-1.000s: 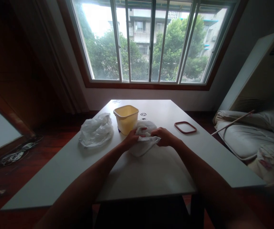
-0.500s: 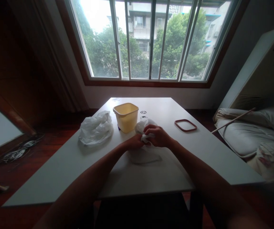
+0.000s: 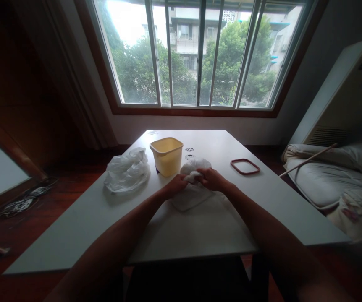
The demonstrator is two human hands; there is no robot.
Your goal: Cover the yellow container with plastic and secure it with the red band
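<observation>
Both hands are closed on a white plastic bag (image 3: 196,165) with a bunched top, over the middle of the white table. My left hand (image 3: 177,184) pinches the twisted part from the left, and my right hand (image 3: 211,179) grips it from the right. What the bag contains, if anything, cannot be made out. Just beyond my left hand stands a yellow plastic bin (image 3: 167,157), upright and without a lid. A brown rounded-square ring (image 3: 245,172) lies flat to the right of my right hand.
A second crumpled white plastic bag (image 3: 127,172) lies left of the bin. Two small round items (image 3: 189,149) sit on the table (image 3: 193,239) behind the held bag. On the right, a thin stick (image 3: 308,159) rests against a padded, pale seat (image 3: 313,172).
My hands have drawn slightly apart, stretching the bag's twisted part between them. My right hand's fingers have come down from above it. The bin, ring and other bag have stayed put.
</observation>
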